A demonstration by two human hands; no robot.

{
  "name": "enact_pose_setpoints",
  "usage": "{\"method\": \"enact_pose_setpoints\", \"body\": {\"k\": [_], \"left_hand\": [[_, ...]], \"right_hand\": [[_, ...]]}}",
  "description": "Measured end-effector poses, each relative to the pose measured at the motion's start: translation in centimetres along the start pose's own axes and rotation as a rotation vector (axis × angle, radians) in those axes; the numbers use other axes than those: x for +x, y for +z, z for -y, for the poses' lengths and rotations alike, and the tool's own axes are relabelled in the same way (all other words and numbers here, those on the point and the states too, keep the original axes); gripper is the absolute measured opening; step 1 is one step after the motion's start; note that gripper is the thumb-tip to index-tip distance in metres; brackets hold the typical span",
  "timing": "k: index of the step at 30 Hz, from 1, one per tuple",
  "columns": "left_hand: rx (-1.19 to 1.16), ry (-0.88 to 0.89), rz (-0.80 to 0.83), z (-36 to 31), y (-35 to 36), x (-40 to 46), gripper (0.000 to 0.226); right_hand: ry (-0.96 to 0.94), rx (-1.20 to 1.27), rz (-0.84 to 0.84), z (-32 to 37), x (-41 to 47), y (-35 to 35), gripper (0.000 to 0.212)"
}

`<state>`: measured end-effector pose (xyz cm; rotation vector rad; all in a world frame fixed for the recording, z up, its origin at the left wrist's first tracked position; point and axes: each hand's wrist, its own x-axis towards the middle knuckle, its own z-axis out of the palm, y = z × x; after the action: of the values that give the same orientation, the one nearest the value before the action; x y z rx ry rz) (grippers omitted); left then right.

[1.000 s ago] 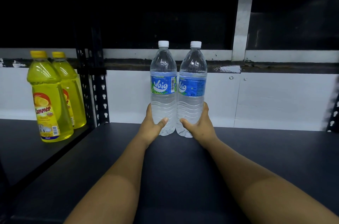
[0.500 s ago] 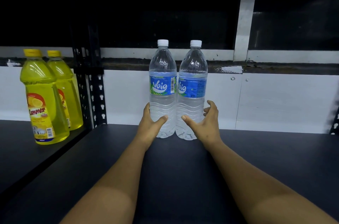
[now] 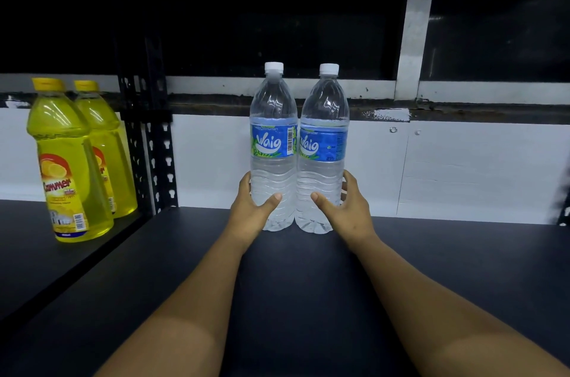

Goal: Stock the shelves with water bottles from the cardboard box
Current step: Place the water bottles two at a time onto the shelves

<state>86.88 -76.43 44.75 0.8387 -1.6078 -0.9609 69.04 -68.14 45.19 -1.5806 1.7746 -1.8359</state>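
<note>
1. 2 clear water bottles stand upright and touching, side by side, toward the back of the dark shelf (image 3: pixel 462 268): the left bottle (image 3: pixel 273 142) and the right bottle (image 3: pixel 324 145). Each has a white cap and a blue label.
2. The left hand (image 3: pixel 251 211) curls round the lower part of the left bottle, thumb across its front, fingers wrapped behind its outer side.
3. The right hand (image 3: pixel 347 211) curls round the lower part of the right bottle in the same way, thumb in front.
4. 2 yellow bottles (image 3: pixel 71 160) stand on the neighbouring shelf to the left, beyond a black upright post (image 3: pixel 154 142).
</note>
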Motion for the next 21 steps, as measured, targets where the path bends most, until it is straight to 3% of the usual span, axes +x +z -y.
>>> {"method": "enact_pose_setpoints", "body": {"k": [5, 7, 21], "left_hand": [[0.018, 0.0, -0.004, -0.2, 0.0, -0.1, 0.073], [0.019, -0.002, -0.005, -0.2, 0.0, -0.1, 0.073], [0.006, -0.016, 0.004, -0.3, 0.0, -0.2, 0.077]], "right_hand": [[-0.022, -0.025, -0.022, 0.1, -0.1, 0.8, 0.096], [-0.029, -0.077, -0.041, 0.1, 0.0, 1.0, 0.103], [0.027, -0.023, 0.012, -0.2, 0.1, 0.7, 0.091]]}}
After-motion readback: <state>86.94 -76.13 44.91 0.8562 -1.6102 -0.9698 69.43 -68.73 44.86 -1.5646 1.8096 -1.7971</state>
